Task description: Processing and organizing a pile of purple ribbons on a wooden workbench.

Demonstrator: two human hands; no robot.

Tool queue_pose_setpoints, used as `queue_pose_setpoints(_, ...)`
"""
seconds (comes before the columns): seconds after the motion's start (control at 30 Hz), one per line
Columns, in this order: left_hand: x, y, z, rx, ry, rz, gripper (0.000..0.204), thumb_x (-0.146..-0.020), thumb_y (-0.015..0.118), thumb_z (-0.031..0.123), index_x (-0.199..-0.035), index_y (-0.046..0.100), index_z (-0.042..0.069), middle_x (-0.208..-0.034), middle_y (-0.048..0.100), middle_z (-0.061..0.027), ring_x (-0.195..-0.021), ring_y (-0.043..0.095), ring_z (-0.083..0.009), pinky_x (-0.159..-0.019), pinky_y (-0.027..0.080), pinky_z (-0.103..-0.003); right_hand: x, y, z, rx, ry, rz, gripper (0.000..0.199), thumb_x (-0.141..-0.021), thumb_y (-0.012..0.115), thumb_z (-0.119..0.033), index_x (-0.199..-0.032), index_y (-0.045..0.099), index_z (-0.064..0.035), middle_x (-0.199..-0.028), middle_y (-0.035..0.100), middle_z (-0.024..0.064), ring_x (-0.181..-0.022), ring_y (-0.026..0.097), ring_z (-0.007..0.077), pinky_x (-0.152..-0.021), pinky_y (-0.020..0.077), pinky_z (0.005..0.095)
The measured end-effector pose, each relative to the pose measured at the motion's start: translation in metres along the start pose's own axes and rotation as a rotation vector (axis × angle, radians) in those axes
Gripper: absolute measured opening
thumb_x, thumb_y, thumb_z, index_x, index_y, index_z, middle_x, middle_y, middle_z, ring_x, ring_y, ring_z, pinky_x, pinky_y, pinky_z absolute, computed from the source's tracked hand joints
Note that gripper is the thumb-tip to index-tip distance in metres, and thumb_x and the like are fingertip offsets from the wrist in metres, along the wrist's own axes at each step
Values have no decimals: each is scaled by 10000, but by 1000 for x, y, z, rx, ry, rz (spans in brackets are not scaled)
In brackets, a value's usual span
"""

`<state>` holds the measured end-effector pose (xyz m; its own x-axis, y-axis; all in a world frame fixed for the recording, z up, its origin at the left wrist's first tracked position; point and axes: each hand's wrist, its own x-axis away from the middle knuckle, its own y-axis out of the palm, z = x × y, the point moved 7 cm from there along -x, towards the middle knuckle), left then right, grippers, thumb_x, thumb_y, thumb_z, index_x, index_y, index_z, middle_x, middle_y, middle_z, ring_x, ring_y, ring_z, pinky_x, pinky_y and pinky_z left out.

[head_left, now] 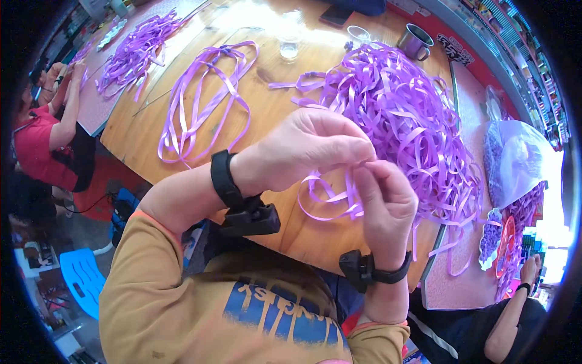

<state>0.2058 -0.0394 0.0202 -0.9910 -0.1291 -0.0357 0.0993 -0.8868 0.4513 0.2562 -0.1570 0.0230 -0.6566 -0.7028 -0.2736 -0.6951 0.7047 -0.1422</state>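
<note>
My left hand (309, 148) and my right hand (388, 197) meet above the wooden table, thumbs and fingertips pinched together and nearly touching. A thin purple ribbon (350, 191) hangs down from the pinch and curls in a loop beneath it; the exact spot gripped is hidden by my fingers. Just behind and to the right of my hands rises a big tangled heap of purple ribbons (400, 115). Left of my left hand, a looser bundle of long purple ribbon loops (209, 103) lies flat, gathered at its far end.
A metal mug (415, 41) and a small clear cup (289, 47) stand on the far part of the table (267, 200). Co-workers sit at left, in a red shirt (45, 136), and at lower right, showing a forearm (512, 315). More ribbons (139, 51) lie at the far left.
</note>
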Motion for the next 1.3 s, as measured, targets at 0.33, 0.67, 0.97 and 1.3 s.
queue_pose_setpoints(0.33,0,4,9,-807,100,-33,127,-864,563,129,-839,577,5,-731,567,-2,-707,535,-77,-625,430,-215,-6,-5,-12,315,-158,55,82,-759,654,18,-827,615,-6,-706,559,27,-585,481,67,-513,377,199)
queue_pose_setpoints(0.67,4,9,1,-237,-154,-145,116,-874,551,137,-903,570,27,-813,563,35,-752,518,-30,-657,425,-186,-4,-11,-7,-167,-75,64,143,-764,644,51,-899,636,4,-868,599,61,-761,555,97,-659,433,195)
queue_pose_setpoints(0.97,3,8,-12,-189,-207,-208,86,-841,569,74,-915,551,32,-840,548,38,-796,498,-32,-708,412,-188,-2,-5,-10,-273,19,-3,145,-761,593,72,-897,594,21,-919,572,78,-847,535,125,-763,415,223)
queue_pose_setpoints(1.3,4,11,-9,-347,-155,-209,97,-844,527,79,-918,536,18,-821,518,46,-780,462,-24,-689,393,-179,-4,-3,-9,-219,17,-25,134,-769,593,72,-881,568,4,-890,539,48,-798,529,95,-702,427,203)
